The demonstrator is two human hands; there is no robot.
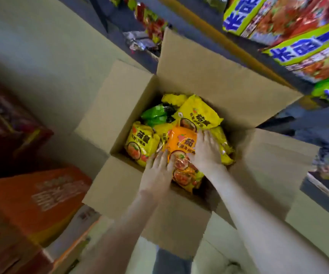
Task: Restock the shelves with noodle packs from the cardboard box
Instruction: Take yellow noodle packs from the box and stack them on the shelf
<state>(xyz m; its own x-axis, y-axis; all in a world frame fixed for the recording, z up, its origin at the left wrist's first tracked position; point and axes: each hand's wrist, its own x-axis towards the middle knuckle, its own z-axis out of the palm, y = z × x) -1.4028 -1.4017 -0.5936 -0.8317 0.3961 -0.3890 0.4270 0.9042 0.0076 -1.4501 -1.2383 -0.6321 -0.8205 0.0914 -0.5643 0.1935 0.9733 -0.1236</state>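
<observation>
An open cardboard box stands on the floor below me, flaps spread out. Inside lie several yellow noodle packs, a green pack and an orange noodle pack on top. My left hand presses on the orange pack's left side. My right hand lies on its right side, fingers spread over it. Both hands clasp this pack between them inside the box.
Shelves rise at the right, stocked with large green-and-red noodle bags. More packets sit on a shelf at the top. An orange carton and dark red cartons stand at the left on the pale floor.
</observation>
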